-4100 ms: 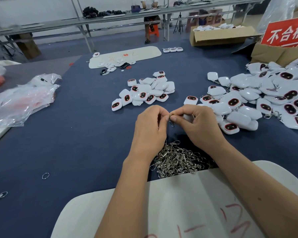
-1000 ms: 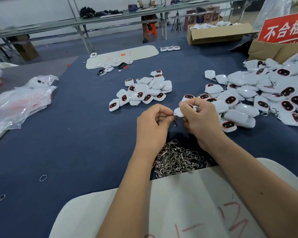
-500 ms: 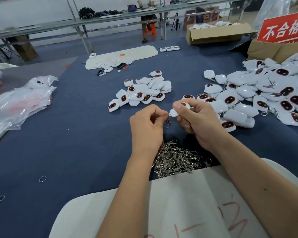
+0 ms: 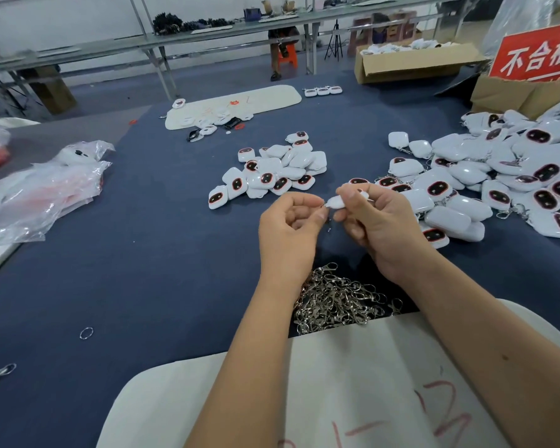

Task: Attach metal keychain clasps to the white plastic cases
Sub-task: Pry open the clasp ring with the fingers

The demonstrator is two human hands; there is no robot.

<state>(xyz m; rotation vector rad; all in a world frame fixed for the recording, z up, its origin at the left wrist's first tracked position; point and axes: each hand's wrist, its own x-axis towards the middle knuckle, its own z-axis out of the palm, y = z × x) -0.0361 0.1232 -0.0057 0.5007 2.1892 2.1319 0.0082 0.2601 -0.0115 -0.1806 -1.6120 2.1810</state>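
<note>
Over the blue counter (image 4: 136,253): your two hands meet, close together
Right hand (image 4: 374,221): your fingers curl round one white case (image 4: 337,202) and pinch it; only its tip sticks out
Left hand (image 4: 291,227): your thumb and finger pinch a small metal clasp (image 4: 324,205) right at the case's tip; it is too tiny to see well
Clasp pile (image 4: 337,302): shiny, on the counter just under your wrists
Small case pile (image 4: 272,169): past your hands
Big case pile (image 4: 498,182): on your right, near your right hand
White board (image 4: 337,399): under your arms, with red marks
Plastic bags (image 4: 39,189): far to your left
</note>
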